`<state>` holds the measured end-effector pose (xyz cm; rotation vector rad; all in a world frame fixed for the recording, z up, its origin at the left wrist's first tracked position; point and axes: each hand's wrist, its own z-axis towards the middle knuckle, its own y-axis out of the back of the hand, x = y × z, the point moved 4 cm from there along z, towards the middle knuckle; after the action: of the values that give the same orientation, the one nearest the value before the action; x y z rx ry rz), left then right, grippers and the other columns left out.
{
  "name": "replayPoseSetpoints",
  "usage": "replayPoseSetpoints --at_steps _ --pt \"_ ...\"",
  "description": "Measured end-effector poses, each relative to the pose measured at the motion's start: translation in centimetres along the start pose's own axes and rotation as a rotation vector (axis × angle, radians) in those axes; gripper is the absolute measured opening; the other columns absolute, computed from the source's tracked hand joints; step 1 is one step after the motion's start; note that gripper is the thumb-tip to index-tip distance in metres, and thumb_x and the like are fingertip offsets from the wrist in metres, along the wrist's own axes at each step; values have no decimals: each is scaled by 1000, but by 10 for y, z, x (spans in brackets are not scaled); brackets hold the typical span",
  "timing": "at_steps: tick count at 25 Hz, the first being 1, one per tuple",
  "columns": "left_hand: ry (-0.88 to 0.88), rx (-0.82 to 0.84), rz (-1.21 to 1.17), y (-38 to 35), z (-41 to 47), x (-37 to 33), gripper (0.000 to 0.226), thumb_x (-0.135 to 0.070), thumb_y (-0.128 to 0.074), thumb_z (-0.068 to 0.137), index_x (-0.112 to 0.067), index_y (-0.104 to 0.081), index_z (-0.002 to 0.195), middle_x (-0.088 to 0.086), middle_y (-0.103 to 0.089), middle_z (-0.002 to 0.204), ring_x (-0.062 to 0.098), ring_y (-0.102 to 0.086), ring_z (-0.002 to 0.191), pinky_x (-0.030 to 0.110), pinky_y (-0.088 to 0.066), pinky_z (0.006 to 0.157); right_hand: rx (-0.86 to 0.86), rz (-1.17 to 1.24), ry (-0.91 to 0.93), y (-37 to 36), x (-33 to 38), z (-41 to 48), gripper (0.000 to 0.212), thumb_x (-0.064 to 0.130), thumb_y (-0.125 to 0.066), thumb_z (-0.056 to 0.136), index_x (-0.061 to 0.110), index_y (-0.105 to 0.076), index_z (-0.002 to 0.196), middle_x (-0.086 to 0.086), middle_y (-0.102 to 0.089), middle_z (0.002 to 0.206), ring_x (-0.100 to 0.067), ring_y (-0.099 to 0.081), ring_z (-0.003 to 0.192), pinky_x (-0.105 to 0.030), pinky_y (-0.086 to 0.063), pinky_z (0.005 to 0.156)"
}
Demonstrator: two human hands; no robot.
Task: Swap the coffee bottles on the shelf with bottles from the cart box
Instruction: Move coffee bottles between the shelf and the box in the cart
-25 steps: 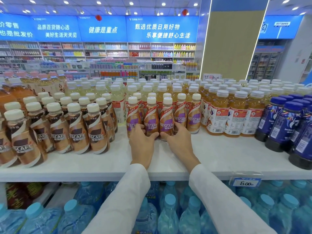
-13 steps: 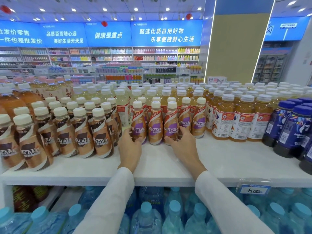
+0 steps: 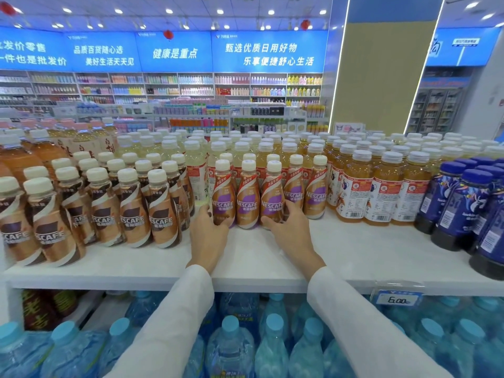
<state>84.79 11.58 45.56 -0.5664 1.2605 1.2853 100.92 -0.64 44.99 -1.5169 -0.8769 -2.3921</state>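
A small group of purple-labelled Nescafe coffee bottles [image 3: 247, 197] stands in the middle of the white shelf [image 3: 261, 257]. My left hand [image 3: 208, 236] curls around the base of the leftmost front bottle [image 3: 223, 199]. My right hand [image 3: 293, 230] wraps the base of the third front bottle [image 3: 272, 200], fingers behind it. Both bottles stand upright on the shelf. Left of them stand several brown-labelled Nescafe bottles [image 3: 131, 211]. No cart box is in view.
Amber tea bottles [image 3: 381, 189] crowd the shelf right of the coffee, with dark blue bottles [image 3: 463, 208] at the far right. Pale drink bottles fill the back rows. Blue water bottles [image 3: 231, 347] sit on the level below. A price tag [image 3: 398, 298] hangs on the shelf edge.
Both hands have spread apart along the front row and closed around the outer bottles' bases. The camera has dropped and moved closer.
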Motion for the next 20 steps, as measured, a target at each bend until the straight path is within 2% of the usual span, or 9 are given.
replayPoseSetpoints --at_steps 5,9,12,15,17,20 --pt "3 14 168 22 -45 -6 56 -36 -68 94 -18 -50 144 0 -56 144 21 -56 126 40 -46 108 82 -63 38 21 13 -56 47 34 -68 91 26 -54 135 9 -58 132 -13 -58 114 -35 -49 101" --pt "-46 -96 190 66 -108 0 41 -36 -62 97 -21 -60 136 -9 -63 129 11 -58 120 27 -45 102 175 -90 203 17 32 -111 39 34 -62 96 26 -56 133 14 -56 133 -7 -55 114 -33 -46 104" --pt "-23 -203 243 115 -169 27 33 -36 -58 100 -25 -63 131 -19 -64 121 2 -58 116 30 -49 103 299 -93 298 -5 44 -160 37 39 -59 97 30 -55 133 21 -54 128 1 -48 116 -26 -41 105" --pt "124 -315 307 169 -232 67 37 -40 -57 99 -27 -61 134 -19 -62 128 3 -58 119 30 -48 104 421 -59 346 -42 48 -212 38 44 -57 97 33 -55 133 22 -52 131 1 -45 123 -23 -37 105" --pt "227 -405 315 209 -279 95 37 -43 -60 96 -30 -61 131 -22 -62 126 1 -59 116 25 -48 101 537 -35 355 -80 49 -251 40 45 -59 95 33 -57 133 19 -53 133 -4 -46 129 -28 -37 109" --pt "398 -487 347 264 -346 135 41 -53 -57 92 -34 -62 128 -24 -63 122 -1 -60 105 14 -45 91 679 -29 312 -143 46 -313 38 34 -69 91 25 -65 128 7 -62 129 -16 -56 123 -31 -42 103"
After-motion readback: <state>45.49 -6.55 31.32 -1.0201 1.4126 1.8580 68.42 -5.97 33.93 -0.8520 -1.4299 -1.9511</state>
